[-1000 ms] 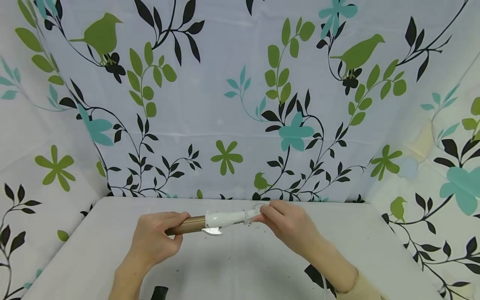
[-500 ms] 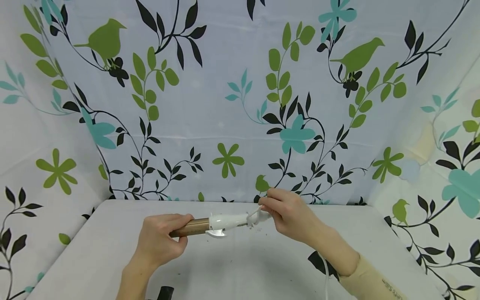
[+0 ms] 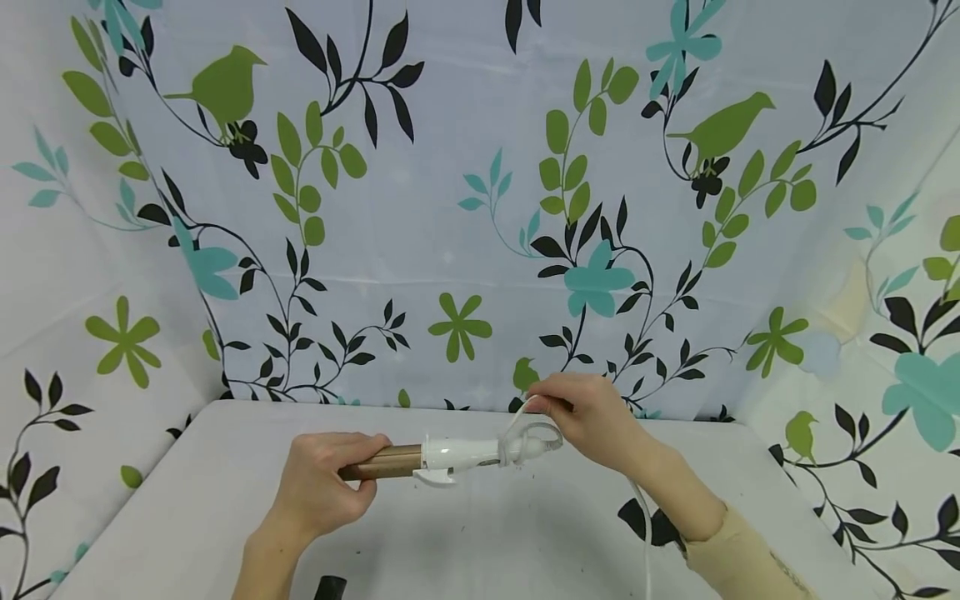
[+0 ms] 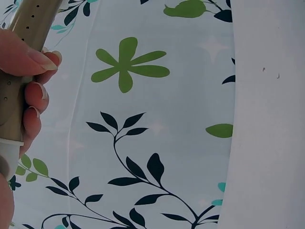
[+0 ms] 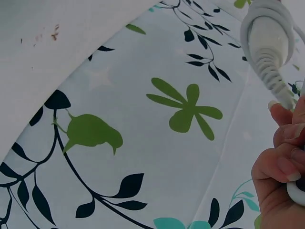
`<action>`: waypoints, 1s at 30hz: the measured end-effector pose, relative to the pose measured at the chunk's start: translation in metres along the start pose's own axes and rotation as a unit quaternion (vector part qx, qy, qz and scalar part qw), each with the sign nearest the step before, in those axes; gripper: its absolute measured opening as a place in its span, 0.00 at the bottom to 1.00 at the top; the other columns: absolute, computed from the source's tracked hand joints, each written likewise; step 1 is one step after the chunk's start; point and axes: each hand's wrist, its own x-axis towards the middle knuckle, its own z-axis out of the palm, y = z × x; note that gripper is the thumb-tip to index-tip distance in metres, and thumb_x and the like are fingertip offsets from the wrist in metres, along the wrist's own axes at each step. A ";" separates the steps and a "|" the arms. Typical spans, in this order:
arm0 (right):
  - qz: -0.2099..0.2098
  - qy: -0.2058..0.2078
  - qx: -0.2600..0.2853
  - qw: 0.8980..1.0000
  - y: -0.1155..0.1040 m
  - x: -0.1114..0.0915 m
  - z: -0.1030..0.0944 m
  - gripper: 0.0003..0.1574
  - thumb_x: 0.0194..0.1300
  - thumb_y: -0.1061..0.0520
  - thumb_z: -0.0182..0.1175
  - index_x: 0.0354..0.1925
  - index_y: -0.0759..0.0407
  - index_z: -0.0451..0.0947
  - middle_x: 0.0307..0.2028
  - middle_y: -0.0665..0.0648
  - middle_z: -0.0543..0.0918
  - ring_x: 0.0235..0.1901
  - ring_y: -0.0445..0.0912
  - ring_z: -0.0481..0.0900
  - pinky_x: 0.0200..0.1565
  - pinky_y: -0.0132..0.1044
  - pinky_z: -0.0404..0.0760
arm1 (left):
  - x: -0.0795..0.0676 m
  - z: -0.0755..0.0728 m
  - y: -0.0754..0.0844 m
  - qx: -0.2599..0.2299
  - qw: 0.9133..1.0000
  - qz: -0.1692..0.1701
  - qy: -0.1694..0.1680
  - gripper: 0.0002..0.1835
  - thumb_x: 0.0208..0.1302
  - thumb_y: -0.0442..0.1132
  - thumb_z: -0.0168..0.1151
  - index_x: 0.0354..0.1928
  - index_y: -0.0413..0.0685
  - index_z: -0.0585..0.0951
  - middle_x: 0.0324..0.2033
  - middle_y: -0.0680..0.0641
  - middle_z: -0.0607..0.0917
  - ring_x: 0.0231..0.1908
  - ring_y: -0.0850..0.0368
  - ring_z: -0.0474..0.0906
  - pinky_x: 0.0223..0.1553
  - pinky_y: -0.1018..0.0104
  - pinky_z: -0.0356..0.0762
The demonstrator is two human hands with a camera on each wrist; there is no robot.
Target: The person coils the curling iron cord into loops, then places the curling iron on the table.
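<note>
In the head view, a curling iron with a gold-brown barrel and a white handle is held level above the white table. My left hand grips its barrel, thumb on the near side; small holes show along the barrel in the left wrist view. White cord loops round the handle's right end. My right hand pinches this cord just past that end, and a length hangs below the wrist. In the right wrist view the loop circles the handle end, beside the curled fingers.
A white table lies below, with small dark specks. Behind and on both sides hangs a white cloth printed with leaves, birds and flowers. A dark object shows at the near edge, and dark leaf-like shapes lie under the right forearm.
My right hand has moved up and right from the handle end, drawing the cord so that its loops show more loosely. The left hand keeps its grip on the barrel.
</note>
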 end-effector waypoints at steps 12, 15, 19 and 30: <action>0.129 -0.057 0.096 0.985 0.021 0.000 -0.001 0.06 0.64 0.59 0.67 0.39 0.56 0.88 0.28 0.46 0.86 0.20 0.34 0.67 0.23 0.28 0.70 | 0.004 0.003 0.000 -0.024 1.000 0.002 0.019 0.25 0.21 0.22 0.65 0.32 0.47 0.90 0.25 0.54 0.89 0.23 0.65 0.83 0.26 0.76 0.79; 0.169 -0.062 0.140 0.974 0.027 -0.003 0.003 0.06 0.65 0.59 0.66 0.40 0.56 0.89 0.29 0.48 0.86 0.21 0.35 0.68 0.24 0.29 0.71 | 0.006 0.004 0.000 -0.027 0.999 0.001 0.020 0.25 0.22 0.22 0.66 0.32 0.47 0.90 0.25 0.53 0.89 0.23 0.66 0.83 0.26 0.76 0.79; 0.213 -0.071 0.184 0.957 0.029 -0.008 0.010 0.08 0.67 0.58 0.64 0.42 0.56 0.88 0.33 0.51 0.87 0.27 0.36 0.75 0.31 0.29 0.76 | 0.006 0.005 0.001 -0.036 0.999 0.004 0.019 0.24 0.24 0.22 0.67 0.32 0.48 0.90 0.25 0.53 0.89 0.23 0.66 0.83 0.26 0.76 0.79; 0.286 -0.067 0.313 0.903 0.031 -0.021 0.028 0.14 0.73 0.56 0.58 0.45 0.65 0.84 0.21 0.51 0.67 0.19 0.38 0.62 0.20 0.29 0.63 | 0.006 0.004 0.001 -0.054 0.998 -0.015 -0.004 0.22 0.27 0.26 0.73 0.33 0.52 0.89 0.26 0.57 0.89 0.24 0.69 0.83 0.28 0.76 0.79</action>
